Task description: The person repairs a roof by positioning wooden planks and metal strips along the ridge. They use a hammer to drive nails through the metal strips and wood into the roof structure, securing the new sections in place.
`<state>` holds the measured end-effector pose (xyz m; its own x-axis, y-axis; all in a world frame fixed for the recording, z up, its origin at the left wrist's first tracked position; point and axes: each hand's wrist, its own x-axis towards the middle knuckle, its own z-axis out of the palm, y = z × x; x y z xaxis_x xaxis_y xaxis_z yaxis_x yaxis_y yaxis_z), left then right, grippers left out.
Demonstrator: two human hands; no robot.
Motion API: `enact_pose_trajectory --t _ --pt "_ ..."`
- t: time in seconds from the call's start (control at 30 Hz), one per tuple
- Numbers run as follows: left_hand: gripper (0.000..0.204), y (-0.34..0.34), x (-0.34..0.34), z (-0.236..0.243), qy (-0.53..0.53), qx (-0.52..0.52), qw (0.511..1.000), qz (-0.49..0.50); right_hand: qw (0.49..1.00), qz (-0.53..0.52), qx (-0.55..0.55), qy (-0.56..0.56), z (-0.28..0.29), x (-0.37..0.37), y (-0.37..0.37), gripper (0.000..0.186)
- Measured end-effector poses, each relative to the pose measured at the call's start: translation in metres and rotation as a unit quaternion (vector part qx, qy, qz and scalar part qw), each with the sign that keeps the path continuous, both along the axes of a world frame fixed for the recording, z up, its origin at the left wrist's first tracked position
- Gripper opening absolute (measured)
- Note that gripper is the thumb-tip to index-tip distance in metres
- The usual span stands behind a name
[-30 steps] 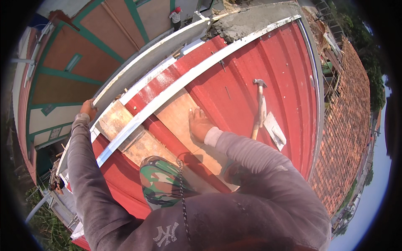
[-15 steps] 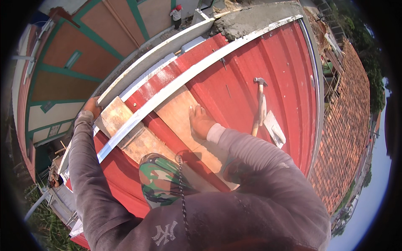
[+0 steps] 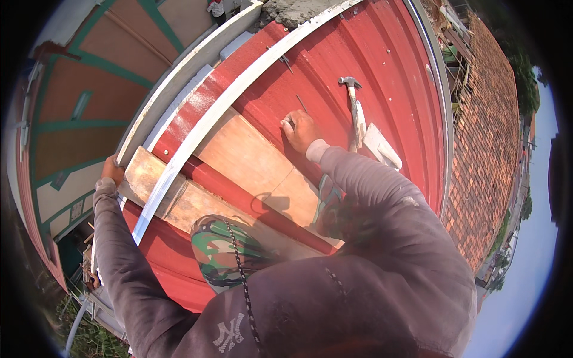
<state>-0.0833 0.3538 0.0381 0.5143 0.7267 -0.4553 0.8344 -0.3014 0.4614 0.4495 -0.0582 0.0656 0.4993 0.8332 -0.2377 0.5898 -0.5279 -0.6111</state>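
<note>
My left hand (image 3: 113, 170) grips the edge of the grey-white upright board (image 3: 167, 89) at the left end of a weathered plank (image 3: 149, 173). My right hand (image 3: 300, 132) is curled at the red corrugated sheet (image 3: 358, 53), just past a plywood panel (image 3: 250, 161), pinching something small I cannot make out. A thin nail or rod (image 3: 302, 104) lies just above it. A white strip (image 3: 209, 113) crosses the sheet and boards. A claw hammer (image 3: 352, 92) lies right of my right hand, partly under or beside a white flat object (image 3: 382, 147).
My camouflage-clad knee (image 3: 215, 244) rests on the boards. Dark slender metal pieces (image 3: 286, 64) lie near the strip. Wet-looking grey mortar (image 3: 286, 12) is at the top, a tiled roof (image 3: 483, 149) at right. Another person (image 3: 218, 12) stands beyond the left edge, below a wall.
My right hand has left the plywood and moved up to the red sheet, fingers now curled. My left hand still grips the edge. The view has shifted, so surroundings appear higher and further left.
</note>
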Motion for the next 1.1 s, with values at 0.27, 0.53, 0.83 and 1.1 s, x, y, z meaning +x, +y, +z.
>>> enact_pose_trajectory --t 0.27,0.53,0.83,1.1 --pt "0.049 -0.012 0.018 0.017 -0.024 -0.027 0.999 0.039 0.986 -0.160 -0.037 0.012 -0.047 0.083 0.002 0.024" --pt "0.051 -0.011 0.018 0.020 0.027 -0.011 0.999 0.036 0.996 -0.043 -0.065 -0.047 -0.055 0.091 0.012 0.016" --pt "0.055 -0.027 0.030 0.026 0.064 0.055 0.993 0.083 0.974 -0.088 0.207 0.005 0.016 0.085 0.079 0.018" --pt "0.057 -0.032 0.033 0.031 0.074 0.069 0.990 0.094 0.933 0.120 0.310 -0.141 0.054 0.031 0.230 0.022"
